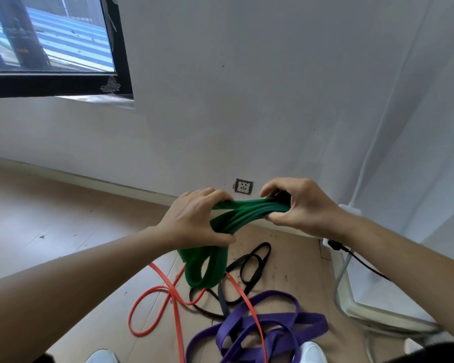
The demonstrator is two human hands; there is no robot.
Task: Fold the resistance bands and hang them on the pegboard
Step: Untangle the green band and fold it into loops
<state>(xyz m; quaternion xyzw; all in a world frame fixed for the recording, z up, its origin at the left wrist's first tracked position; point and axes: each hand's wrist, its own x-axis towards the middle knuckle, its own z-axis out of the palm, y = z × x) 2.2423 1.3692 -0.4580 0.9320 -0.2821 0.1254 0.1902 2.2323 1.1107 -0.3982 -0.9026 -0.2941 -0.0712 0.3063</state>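
Note:
A wide green resistance band (243, 213), folded into several layers, stretches between my two hands at chest height. My left hand (194, 217) grips its left end, and loops of the band hang down below that hand. My right hand (299, 205) pinches the bunched right end between thumb and fingers. On the wooden floor below lie a thin red band (165, 297), a black band (249, 268) and a broad purple band (270, 326), loosely tangled together. No pegboard is in view.
A white wall with a socket (243, 186) is straight ahead, a dark-framed window (53, 45) at upper left. A black cable (359, 260) and a white frame (349, 292) stand at the right. My white shoes (312, 352) show at the bottom edge.

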